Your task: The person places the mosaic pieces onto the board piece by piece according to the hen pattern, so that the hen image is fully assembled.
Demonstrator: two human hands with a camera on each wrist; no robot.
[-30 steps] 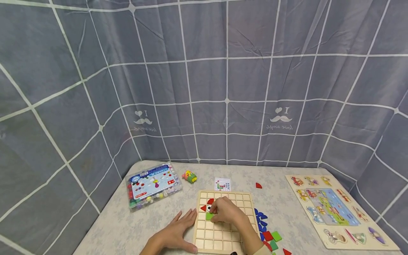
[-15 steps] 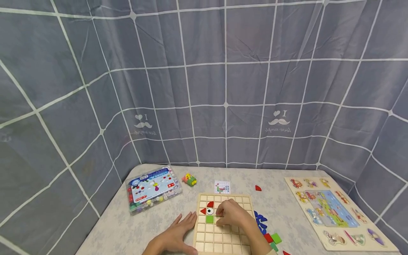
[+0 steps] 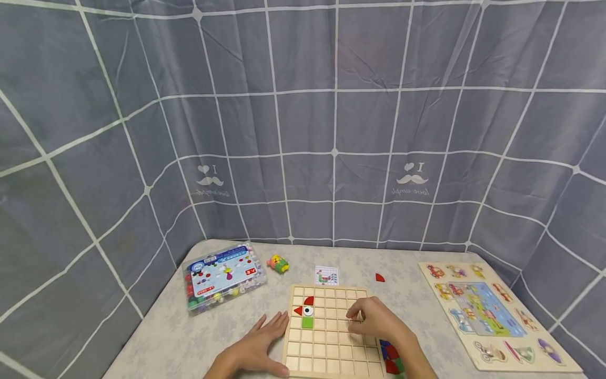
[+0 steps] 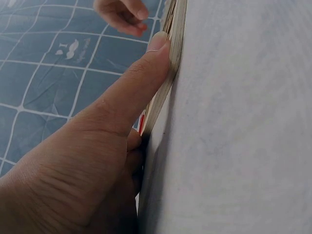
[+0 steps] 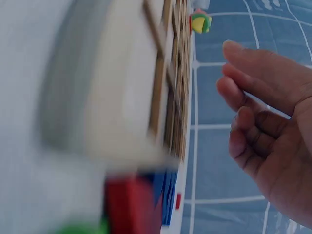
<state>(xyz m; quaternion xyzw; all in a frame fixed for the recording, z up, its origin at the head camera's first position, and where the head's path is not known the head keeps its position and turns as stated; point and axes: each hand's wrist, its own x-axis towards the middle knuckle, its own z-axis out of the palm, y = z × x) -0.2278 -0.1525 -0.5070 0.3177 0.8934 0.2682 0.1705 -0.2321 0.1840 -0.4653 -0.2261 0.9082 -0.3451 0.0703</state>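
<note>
A wooden grid board (image 3: 326, 337) lies on the table in the head view. In its upper left cells sit a red quarter-circle (image 3: 309, 300), a red triangle (image 3: 298, 310), a white eye disc (image 3: 308, 311) and a green square (image 3: 307, 322). My left hand (image 3: 258, 345) rests flat beside the board, its fingers spread; in the left wrist view the thumb (image 4: 146, 73) presses the board's side. Over the board's right part hovers my right hand (image 3: 376, 318). Its fingers (image 5: 258, 63) are loosely bent with nothing between them in the right wrist view.
Loose blue, red and green pieces (image 3: 390, 358) lie right of the board, partly behind the right forearm. A pattern card (image 3: 326, 275) and a red quarter-circle piece (image 3: 380, 277) lie beyond it. A bead box (image 3: 224, 278), a small toy (image 3: 278, 263) and a picture puzzle (image 3: 497, 316) stand around.
My right hand has drawn away from the eye disc and green square, moving right across the board, and now uncovers both. My left hand has stayed at the board's left edge.
</note>
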